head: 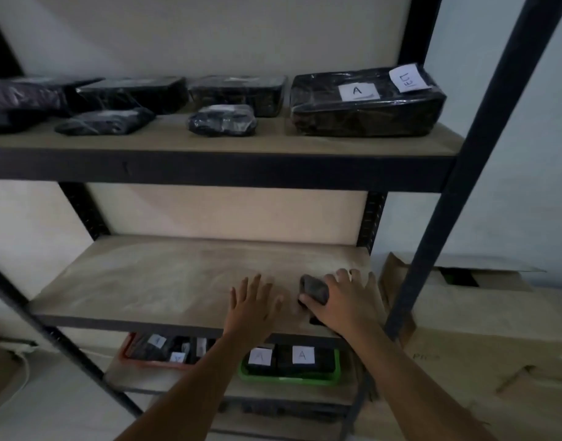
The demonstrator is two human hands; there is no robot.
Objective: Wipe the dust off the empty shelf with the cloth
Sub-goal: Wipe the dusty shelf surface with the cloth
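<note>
Head view looks down on the bare pale wooden shelf board [152, 278] in its black metal rack, streaked with dust. At its right front, the right hand [343, 300] presses a small dark crumpled cloth [314, 289] onto the board, fingers curled over it. Just beside, the left hand [254, 300] lies flat, fingers spread.

Middle shelf [130, 281]: board bare left of both hands, open to back wall. Obstacles: upper shelf beam [209, 168] overhead, black upright post [432, 233] at right edge.
</note>
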